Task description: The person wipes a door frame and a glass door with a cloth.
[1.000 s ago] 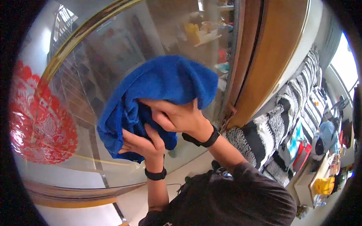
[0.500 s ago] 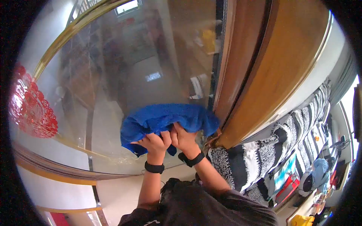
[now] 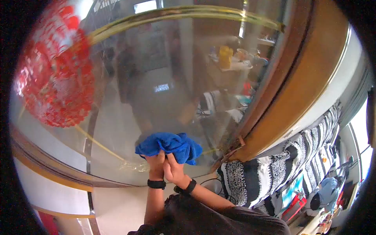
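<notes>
A crumpled blue towel lies against the reflective glass pane, low in its middle. My left hand grips the towel's lower edge; some of its fingers are hidden under the cloth. Right beside it, my right hand is closed on the same towel, thumb side showing. The two hands touch or nearly touch. Each wrist wears a black band. On the left of the glass is a red lace-patterned paper decoration.
A wooden door frame borders the glass on the right. Beyond it stands a sofa with a black-and-white striped cover. Gold trim crosses the pane's top. A red object lies among items at lower right.
Both hands have drawn the towel downward, and it is now bunched narrower. The view has shifted, so more of the red decoration and the upper gold trim shows.
</notes>
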Available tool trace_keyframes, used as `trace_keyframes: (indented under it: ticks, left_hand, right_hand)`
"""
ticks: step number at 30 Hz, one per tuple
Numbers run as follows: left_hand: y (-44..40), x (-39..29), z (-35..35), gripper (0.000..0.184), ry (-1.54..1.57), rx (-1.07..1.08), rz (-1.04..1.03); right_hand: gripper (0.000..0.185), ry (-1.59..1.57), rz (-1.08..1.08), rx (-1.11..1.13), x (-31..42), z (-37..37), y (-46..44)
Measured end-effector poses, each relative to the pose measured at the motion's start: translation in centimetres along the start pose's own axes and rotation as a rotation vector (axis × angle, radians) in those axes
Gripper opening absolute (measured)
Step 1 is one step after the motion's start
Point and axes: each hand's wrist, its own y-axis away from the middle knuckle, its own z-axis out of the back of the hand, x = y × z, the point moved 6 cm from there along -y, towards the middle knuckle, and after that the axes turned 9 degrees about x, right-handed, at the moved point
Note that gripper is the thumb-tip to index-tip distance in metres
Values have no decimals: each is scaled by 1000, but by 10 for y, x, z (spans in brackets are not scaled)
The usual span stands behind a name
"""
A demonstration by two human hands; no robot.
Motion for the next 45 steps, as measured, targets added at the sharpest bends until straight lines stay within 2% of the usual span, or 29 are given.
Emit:
trace_keyframes:
  ticks: [1,2,4,7,9,11,12,14,15,17,19,21,23,24,25,27,30,33,37,39,41,43,45]
  left_hand:
    - [-6,12,18,36,368,-43,231]
    - [-14,1,42,36,-16,-1,-19]
    - [-1,18,63,42,-650,-188,-307]
    - [5,45,97,45,-567,-300,-220]
    - [22,75,104,48,-591,-265,-132]
    - [30,90,114,58,-619,-213,-72]
    - [37,93,118,58,-625,-223,-58]
    - [49,102,119,43,-511,-160,-36]
    - [59,110,119,43,-516,-163,-24]
    - [78,135,111,36,-541,6,22]
    - [89,137,119,31,-501,-20,-11]
    - [91,141,138,31,-407,18,-12]
    - [86,138,151,38,-396,20,-59]
    - [83,134,156,46,-390,0,-81]
    - [79,130,158,46,-379,20,-109]
    - [77,123,160,48,-362,30,-34]
    - [72,118,160,55,-275,-3,34]
    - [67,115,165,58,-252,-72,-117]
    - [42,93,185,56,-339,-76,-98]
    - [32,82,203,53,-283,-81,-36]
    - [25,87,217,50,-197,-26,101]
    - [24,61,225,52,-571,12,-256]
    - [31,82,233,50,-583,36,-118]
  right_hand:
    - [45,-25,-12,53,8,-12,-6]
    - [45,-22,-2,68,15,-20,-13]
    - [49,50,58,195,32,-38,-21]
    - [43,-52,17,291,43,-65,-23]
    - [48,-29,80,257,47,-79,-23]
    - [47,-31,-116,405,37,-103,-11]
    - [47,61,41,348,50,-106,-16]
    - [44,117,85,379,65,-124,-15]
    - [41,178,120,395,72,-133,-11]
    - [42,258,140,348,80,-152,4]
    - [52,144,-112,428,65,-166,26]
    - [50,221,-212,400,70,-178,40]
    - [47,172,-169,222,79,-177,35]
    - [46,172,-203,218,76,-175,35]
    - [46,183,-219,187,72,-171,35]
    - [47,214,-202,264,67,-167,33]
    - [47,238,-193,205,80,-163,23]
    - [47,189,-187,172,81,-160,26]
    - [47,57,-207,206,72,-162,22]
    - [50,25,-118,159,83,-170,14]
    - [53,-106,-231,179,87,-183,14]
    - [56,-116,-154,183,102,-187,0]
    - [54,-256,-279,211,99,-198,7]
